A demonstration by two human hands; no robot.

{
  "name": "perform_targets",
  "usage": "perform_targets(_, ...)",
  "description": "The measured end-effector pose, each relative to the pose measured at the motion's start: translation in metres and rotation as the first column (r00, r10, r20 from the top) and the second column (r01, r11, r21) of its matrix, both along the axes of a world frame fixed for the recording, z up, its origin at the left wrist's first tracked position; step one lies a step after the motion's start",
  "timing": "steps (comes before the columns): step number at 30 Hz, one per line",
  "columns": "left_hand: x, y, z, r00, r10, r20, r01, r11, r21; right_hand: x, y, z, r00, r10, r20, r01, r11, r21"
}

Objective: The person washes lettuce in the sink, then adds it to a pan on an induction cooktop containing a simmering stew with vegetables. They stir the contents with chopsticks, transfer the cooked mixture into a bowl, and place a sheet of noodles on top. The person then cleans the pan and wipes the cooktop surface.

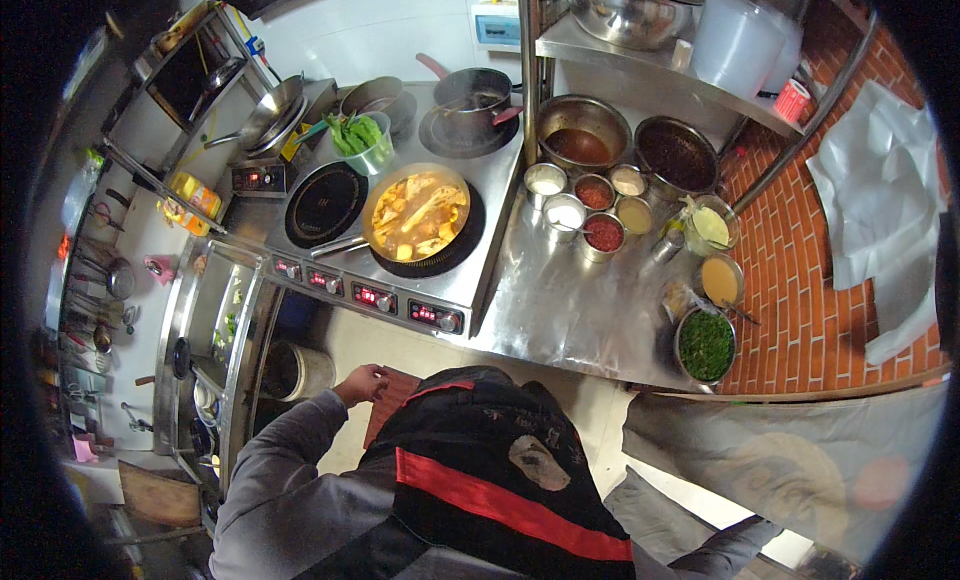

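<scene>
My left hand [365, 385] hangs low beside the black apron [487, 422], with its fingers loosely curled. It overlaps the edge of a reddish-brown wood-grain panel [391, 400]; whether it touches the panel is unclear. My right hand is out of view; only the grey right sleeve [724, 546] shows, reaching towards a cloth curtain [780, 460]. Before me, a frying pan [416, 212] of yellowish stew with chunks stands on a front induction plate, its handle pointing left. Behind it a clear plastic tub [367, 156] holds leafy greens [354, 135].
Dark pots [472, 99] stand on the rear cooktop [487, 205]. On the steel counter [555, 310] are seasoning cups [602, 237], sauce pots [585, 137] and chopped green herbs [705, 346]. A bucket [300, 371] is on the floor. Ladles [120, 278] hang at left.
</scene>
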State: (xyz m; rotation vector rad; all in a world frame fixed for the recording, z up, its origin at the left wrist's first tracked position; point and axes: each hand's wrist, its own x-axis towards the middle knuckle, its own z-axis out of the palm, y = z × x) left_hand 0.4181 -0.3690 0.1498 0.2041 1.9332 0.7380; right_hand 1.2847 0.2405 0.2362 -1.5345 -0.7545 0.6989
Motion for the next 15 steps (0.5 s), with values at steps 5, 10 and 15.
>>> perform_targets(5,-0.002,0.004,0.003,0.996,-0.035,-0.088,0.030,0.998,-0.061,0.007,0.002,-0.004,1.000,0.003,0.014,-0.003,1.000,-0.002)
perform_targets(10,-0.007,0.014,0.010,0.996,-0.026,-0.082,0.023,0.999,-0.032,0.010,-0.001,-0.017,0.999,0.009,0.049,-0.008,1.000,-0.014)
perform_targets(15,-0.006,0.005,-0.001,0.998,-0.017,-0.063,0.016,1.000,-0.018,0.012,-0.078,-0.104,0.928,0.049,0.370,-0.022,0.997,-0.077)
